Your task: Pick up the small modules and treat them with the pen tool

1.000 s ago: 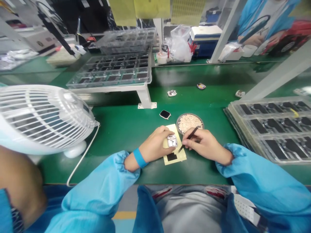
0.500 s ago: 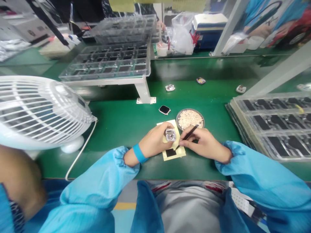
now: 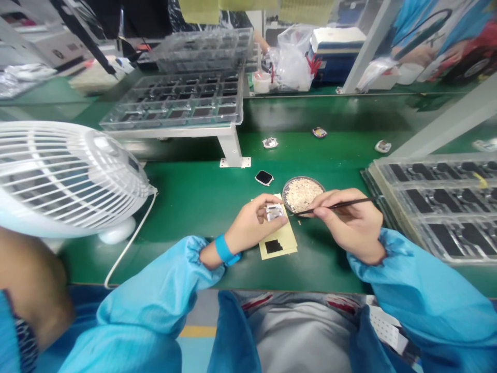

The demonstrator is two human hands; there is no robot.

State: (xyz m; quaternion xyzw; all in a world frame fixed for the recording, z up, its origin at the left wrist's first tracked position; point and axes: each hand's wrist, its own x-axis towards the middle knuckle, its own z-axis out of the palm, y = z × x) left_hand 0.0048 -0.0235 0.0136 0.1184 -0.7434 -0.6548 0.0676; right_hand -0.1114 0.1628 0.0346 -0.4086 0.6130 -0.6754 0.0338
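Note:
My left hand is closed around a small silver watch case, its open inside facing up, above a pale yellow sheet. A black patch of small stickers lies on the lower part of that sheet. In my right hand are dark, thin tweezers, gripped between thumb and fingers and pointing left. Their tip is by the near rim of a round dish full of small beige pieces. Behind the sheet rests a watch with a black screen.
A white fan stands at the left, its cable on the green bench. Clear trays of parts are stacked at the right; another tray sits on a raised shelf. Several small watch parts lie farther back. Someone's arm is at the left edge.
My right hand has moved right and up from the yellow sheet, the tweezers now lying flatter near the dish. My left hand has tilted the watch case.

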